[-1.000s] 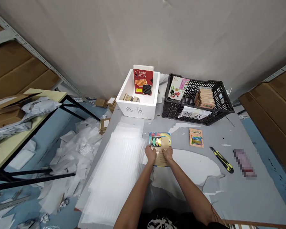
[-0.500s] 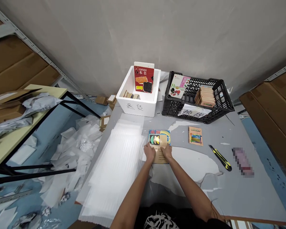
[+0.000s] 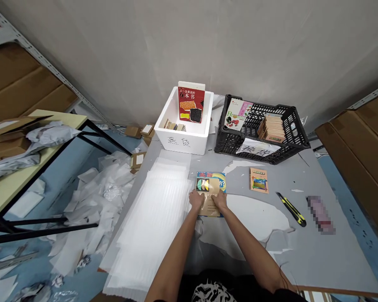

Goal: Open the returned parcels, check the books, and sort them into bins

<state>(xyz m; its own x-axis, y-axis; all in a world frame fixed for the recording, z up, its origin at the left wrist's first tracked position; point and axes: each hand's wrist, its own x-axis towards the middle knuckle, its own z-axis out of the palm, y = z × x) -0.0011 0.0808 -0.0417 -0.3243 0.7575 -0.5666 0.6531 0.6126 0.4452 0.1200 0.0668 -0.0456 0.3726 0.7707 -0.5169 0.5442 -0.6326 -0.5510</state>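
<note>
A tan book (image 3: 209,205) with green and yellow shapes on a black patch lies over a larger blue-and-yellow book (image 3: 204,174) on the grey table. My left hand (image 3: 196,200) grips the tan book at its left edge, thumb on the cover. At the right edge my right hand (image 3: 220,201) grips it the same way. Whether my fingers also take in the blue-and-yellow book beneath, I cannot tell. Beyond my right hand rests a small orange book (image 3: 258,180) with a landscape picture.
Clear plastic sleeves (image 3: 154,209) lie left of my hands. Behind stand a white foam box (image 3: 182,144) with books and a black crate (image 3: 233,144) with books. To the right are a utility knife (image 3: 291,209) and a blurred pink item (image 3: 321,214). Plastic waste (image 3: 91,201) covers the floor.
The tan book has shifted slightly left and down over the blue-and-yellow book, both hands still on it. The rest of the table looks unchanged; the view has moved a little.
</note>
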